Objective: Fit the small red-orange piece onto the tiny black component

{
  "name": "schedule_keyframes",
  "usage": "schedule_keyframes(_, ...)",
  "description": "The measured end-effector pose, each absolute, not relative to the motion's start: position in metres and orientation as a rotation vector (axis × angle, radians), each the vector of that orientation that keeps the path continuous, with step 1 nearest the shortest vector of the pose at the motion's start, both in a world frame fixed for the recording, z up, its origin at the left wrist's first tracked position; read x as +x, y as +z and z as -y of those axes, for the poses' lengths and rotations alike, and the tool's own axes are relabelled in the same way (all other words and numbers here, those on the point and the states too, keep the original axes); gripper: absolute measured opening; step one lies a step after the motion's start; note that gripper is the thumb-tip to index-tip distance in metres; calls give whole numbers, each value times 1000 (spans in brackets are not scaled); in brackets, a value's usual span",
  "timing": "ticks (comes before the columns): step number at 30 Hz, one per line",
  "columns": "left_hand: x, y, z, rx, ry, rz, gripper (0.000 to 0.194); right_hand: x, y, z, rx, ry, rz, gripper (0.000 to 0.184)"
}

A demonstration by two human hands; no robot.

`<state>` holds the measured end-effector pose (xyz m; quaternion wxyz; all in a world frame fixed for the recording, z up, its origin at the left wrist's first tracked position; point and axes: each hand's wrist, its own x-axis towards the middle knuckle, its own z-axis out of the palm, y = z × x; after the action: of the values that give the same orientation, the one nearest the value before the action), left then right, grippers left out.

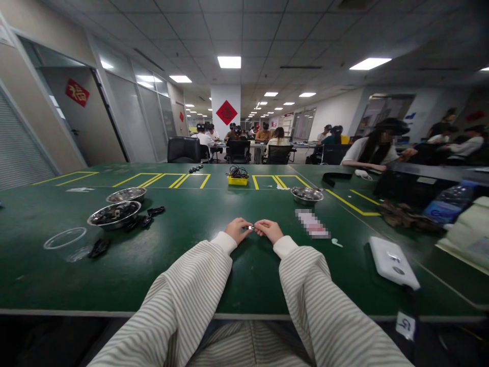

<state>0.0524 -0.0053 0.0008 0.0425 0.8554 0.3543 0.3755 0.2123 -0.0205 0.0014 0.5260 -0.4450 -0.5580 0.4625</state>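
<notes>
Over the green table [183, 285], my left hand [237, 231] and my right hand [270, 231] meet fingertip to fingertip. Between them is a small part [250, 228] with a bright, shiny face and dark edges; its kind is too small to make out. My left fingers are closed on one side of it, and my right thumb and fingers pinch its other side. To the left, a metal bowl [93, 222] holds a heap of black pieces, with another metal bowl [110, 199] behind it. Several black bundled pieces [146, 221] lie beside the front bowl.
A clear plastic cup [61, 246] lies at left. Ahead sit a yellow box [237, 181] of black cables and a metal bowl [306, 199]. At right are a blurred-out flat object [312, 223], a white earbud [336, 243], a white device [393, 262], a bottle [449, 203] and a seated person.
</notes>
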Motion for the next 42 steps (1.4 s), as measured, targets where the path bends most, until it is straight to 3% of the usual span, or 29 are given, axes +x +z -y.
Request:
schedule_keyframes(21,49,0,4,2727,1198,-954,15,208,4,26,-1047,1106,1333,22)
schedule_keyframes(42,47,1,7,2780,1184,-965,26,207,6,28,-1035,1118,1319,22)
